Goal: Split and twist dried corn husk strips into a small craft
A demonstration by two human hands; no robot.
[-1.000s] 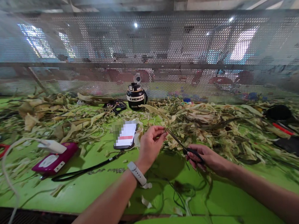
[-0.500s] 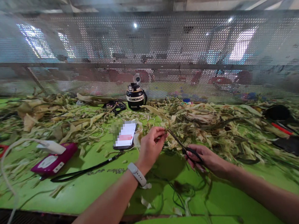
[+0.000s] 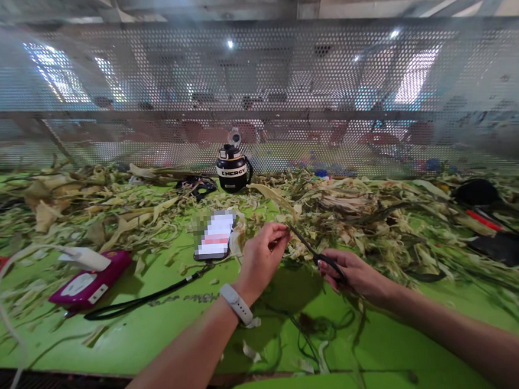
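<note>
Right hand (image 3: pixel 351 274): fingers curled closed around the handles of a pair of black-handled metal scissors (image 3: pixel 305 240), firmly in hold of them.
Scissors: slanting up and leftward from the right hand, above the bright green smooth tabletop (image 3: pixel 172 340), the blades close together and their tips just beside the left fingertips.
Left hand (image 3: pixel 263 250): thumb and fingertips drawn together in a pinch near the scissor tips; whether something thin lies between them, I cannot tell.
Left wrist: wears a pale grey band with small holes (image 3: pixel 237 305).
Plant strips: a loose, tangled heap of dry, pale yellow-green leafy strips (image 3: pixel 354 211) spreads behind both hands and across the far part of the tabletop.
Below the hands: a tangle of thin dark green strands (image 3: pixel 326 329) lies on the tabletop, with pale scraps around it.
Phone: a dark-edged rectangular phone with a lit, partly blurred screen (image 3: pixel 215 236) lies left of the left hand; a black cord strap (image 3: pixel 142 300) trails from its lower end.
Power: a glossy magenta power block (image 3: pixel 92 283) carries a white plug-in adapter (image 3: pixel 86 259), joined to a white cable (image 3: pixel 14 333).
Bottle: a squat black bottle with a white "ENERGY" band (image 3: pixel 232 170) stands upright beyond the phone, lid flipped up.
Backdrop: a grey perforated metal panel (image 3: pixel 272 63) stands behind the tabletop.
</note>
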